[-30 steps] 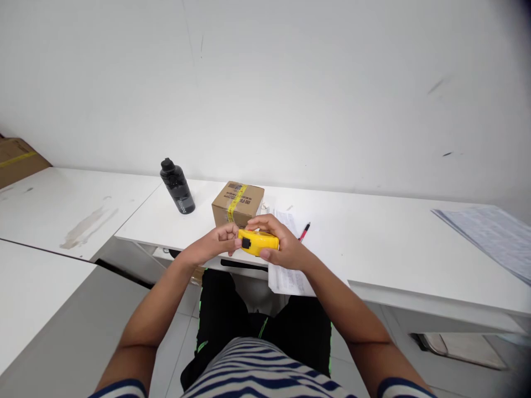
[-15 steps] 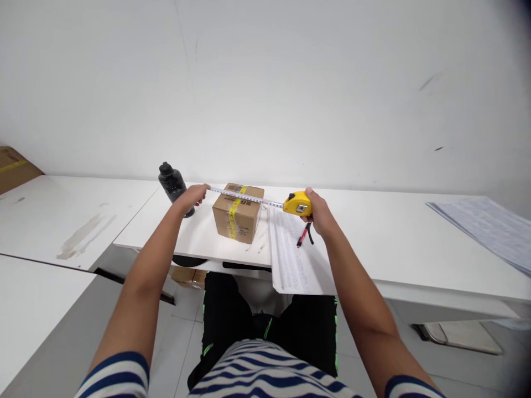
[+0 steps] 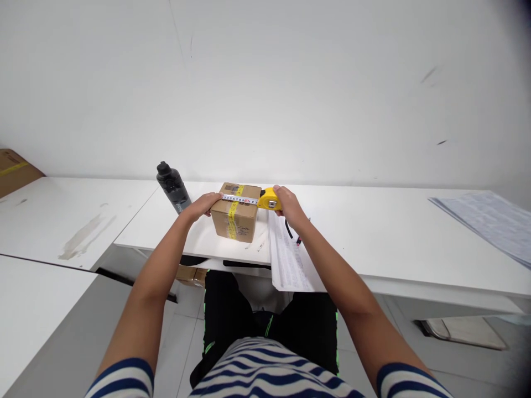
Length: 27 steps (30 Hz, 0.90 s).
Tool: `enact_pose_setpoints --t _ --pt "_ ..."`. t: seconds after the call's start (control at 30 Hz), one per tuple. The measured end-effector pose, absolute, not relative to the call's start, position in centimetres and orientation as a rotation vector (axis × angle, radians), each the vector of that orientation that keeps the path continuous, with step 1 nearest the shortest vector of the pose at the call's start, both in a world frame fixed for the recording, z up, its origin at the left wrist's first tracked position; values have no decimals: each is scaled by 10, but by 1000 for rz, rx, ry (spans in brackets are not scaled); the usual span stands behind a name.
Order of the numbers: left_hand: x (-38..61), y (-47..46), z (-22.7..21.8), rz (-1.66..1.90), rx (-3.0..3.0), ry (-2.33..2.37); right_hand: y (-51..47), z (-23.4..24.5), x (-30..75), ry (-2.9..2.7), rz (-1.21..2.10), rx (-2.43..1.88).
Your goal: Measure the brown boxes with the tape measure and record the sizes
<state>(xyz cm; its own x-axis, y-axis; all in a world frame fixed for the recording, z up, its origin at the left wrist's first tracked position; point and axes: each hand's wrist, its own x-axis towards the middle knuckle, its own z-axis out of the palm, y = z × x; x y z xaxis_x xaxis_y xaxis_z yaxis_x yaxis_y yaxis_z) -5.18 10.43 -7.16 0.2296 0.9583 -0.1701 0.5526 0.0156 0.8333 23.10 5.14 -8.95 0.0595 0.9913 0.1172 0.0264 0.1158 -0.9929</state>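
1. Head view: the left hand point(image 3: 206, 203) grasps the free end of the blade point(image 3: 239, 199) at the box's top left edge; the fingers hide the tip itself.
2. The right hand point(image 3: 290, 205) is closed around the yellow tape measure point(image 3: 269, 199), which is just beside the box's top right edge. A black strap point(image 3: 288, 228) hangs below that hand.
3. The box point(image 3: 234, 224) sits on the white desk point(image 3: 394, 237), between the two hands. The blade runs straight across its top from left to right, crossing a strip of yellow packing tape point(image 3: 232, 218).
4. Papers point(image 3: 286, 262) lie to the right of the box, reaching the desk's front edge; a pen point(image 3: 299, 241) on them is partly hidden by the right arm.
5. A dark bottle point(image 3: 172, 185) stands behind the left hand, near the box.
6. More sheets point(image 3: 489, 221) lie at the far right, and a carton point(image 3: 16, 171) stands at the far left.
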Motion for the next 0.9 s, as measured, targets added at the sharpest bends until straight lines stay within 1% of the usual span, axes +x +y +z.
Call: enact_pose_setpoints --t 0.2,0.4,0.5,0.57,0.63,0.7,0.8,0.9 --pt "-60 87 -55 644 1821 1439 56 -82 235 -1213 1117 -1111" --pt "-61 35 -24 937 1805 1421 17 -88 249 -1262 1081 -888" --pt "-36 -2 -24 818 1882 1348 -11 -93 241 -1275 1108 -804" --pt "-15 -20 -31 691 1970 1277 -24 -93 232 -1314 1158 -770" --pt "2 -26 -41 640 2099 1275 -32 -91 223 -1369 1187 -764" --pt "10 -17 -47 695 2275 1401 -33 -91 218 -1395 1183 -786" --pt "7 25 -47 811 2485 1618 -28 -94 210 -1298 1175 -826" --pt "-5 79 -43 723 2457 1614 -21 -96 200 -1089 1212 -817"
